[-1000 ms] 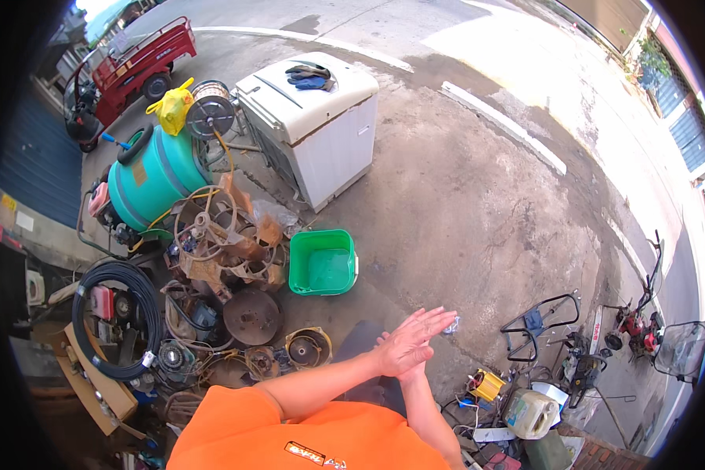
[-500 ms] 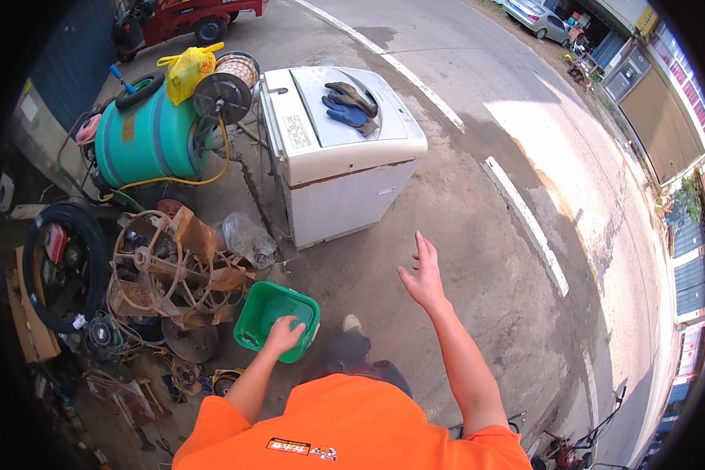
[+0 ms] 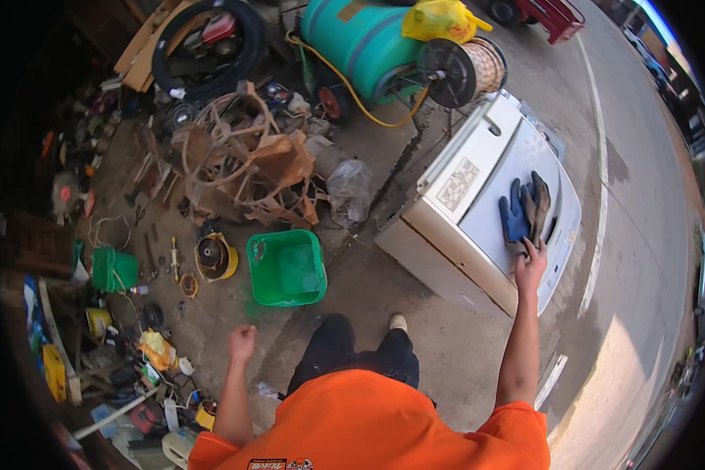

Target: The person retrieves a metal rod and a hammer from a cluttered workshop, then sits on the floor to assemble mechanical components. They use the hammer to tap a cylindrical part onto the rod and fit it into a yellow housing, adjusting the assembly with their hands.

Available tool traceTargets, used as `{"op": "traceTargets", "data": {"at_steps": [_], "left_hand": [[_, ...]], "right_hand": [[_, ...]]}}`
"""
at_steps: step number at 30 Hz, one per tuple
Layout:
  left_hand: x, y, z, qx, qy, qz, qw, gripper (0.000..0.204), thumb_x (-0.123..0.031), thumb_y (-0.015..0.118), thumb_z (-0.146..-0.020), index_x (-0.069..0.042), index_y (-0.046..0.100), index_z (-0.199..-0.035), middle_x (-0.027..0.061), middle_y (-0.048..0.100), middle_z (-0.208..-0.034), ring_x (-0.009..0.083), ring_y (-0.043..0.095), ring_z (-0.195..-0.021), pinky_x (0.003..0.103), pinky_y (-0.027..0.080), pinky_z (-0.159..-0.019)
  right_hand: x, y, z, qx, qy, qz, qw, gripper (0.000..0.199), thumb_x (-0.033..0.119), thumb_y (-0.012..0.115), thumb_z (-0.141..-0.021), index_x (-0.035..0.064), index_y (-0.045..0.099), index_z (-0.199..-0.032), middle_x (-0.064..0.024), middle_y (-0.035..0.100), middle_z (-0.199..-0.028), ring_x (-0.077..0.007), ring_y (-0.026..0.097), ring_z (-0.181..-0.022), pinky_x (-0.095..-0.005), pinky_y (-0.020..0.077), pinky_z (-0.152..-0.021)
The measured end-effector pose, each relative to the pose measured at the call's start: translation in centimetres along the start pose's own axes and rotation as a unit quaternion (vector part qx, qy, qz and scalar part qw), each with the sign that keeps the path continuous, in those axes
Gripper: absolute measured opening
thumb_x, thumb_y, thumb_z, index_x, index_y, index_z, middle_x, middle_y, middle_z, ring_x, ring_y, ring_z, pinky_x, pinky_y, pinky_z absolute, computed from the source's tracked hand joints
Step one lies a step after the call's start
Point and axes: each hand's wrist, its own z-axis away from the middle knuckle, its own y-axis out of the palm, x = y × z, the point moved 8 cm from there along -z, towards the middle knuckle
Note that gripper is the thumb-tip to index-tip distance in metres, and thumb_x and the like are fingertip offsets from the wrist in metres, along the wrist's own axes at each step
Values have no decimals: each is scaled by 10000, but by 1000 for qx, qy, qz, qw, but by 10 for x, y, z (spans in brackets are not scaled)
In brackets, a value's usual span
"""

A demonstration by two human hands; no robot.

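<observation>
So the right hand (image 3: pixel 530 262) is stretched out ahead with the arm nearly straight, fingers loosely spread and resting on the near end of a pair of work gloves (image 3: pixel 525 210), 1 blue and 1 darker grey-brown, though I can't tell if it's actually got a grip on them or is just touching. The gloves lie side by side on the lid of a white washing machine (image 3: pixel 478 211), right under and just beyond that hand's fingertips. The left hand (image 3: pixel 242 342) hangs low by the person's side, curled into a loose fist with nothing in it. Just ahead of that left hand sits a green plastic tub (image 3: pixel 287 268) on the concrete, and a bit further left of it there's a small yellow-rimmed round part (image 3: pixel 215 257). Beyond the tub is a pile of rusty scrap metal (image 3: pixel 247 164), and well past that a teal tank (image 3: pixel 358 43) with a hose reel (image 3: pixel 460 72), which sits just beyond the far end of the washing machine
</observation>
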Motion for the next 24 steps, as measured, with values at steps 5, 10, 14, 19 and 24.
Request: {"op": "traceTargets", "data": {"at_steps": [5,10,14,19,24], "left_hand": [[-71,51,134,152,28,-51,987,492,-374,689,-893,-15,626,-1224,162,674,-1134,267,682,-937,383,537,-831],[-149,67,193,95,57,194,975,373,-312,665,-936,-26,633,-1173,115,683,-1044,172,667,-865,320,539,-768],[-223,65,217,228,74,456,857,365,-271,674,-952,-19,575,-1198,44,647,-1016,114,621,-850,280,526,-744],[-149,28,187,-4,144,499,854,320,-171,707,-928,-27,545,-1164,27,617,-984,80,594,-856,252,513,-731],[8,-73,176,-101,30,452,886,248,-74,683,-857,-15,555,-1061,59,640,-915,147,628,-783,320,525,-699]], "right_hand": [[0,-12,-42,58,49,-167,983,211,30,521,-901,-44,633,-1063,-158,594,-964,-280,607,-797,-389,492,-721],[189,-54,-55,210,-117,-145,960,232,96,524,-932,-53,502,-756,-118,522,-665,-186,455,-603,-366,415,-583],[328,-27,63,436,-145,-243,854,275,80,591,-915,-56,502,-693,-70,472,-615,-119,429,-623,-340,369,-538],[468,31,271,648,-164,-382,639,195,92,625,-932,-50,678,-809,-66,625,-726,-120,548,-671,-294,424,-583],[577,82,397,700,-169,-288,631,207,136,621,-924,-34,705,-841,-111,684,-720,-137,637,-649,-317,490,-587]]}}
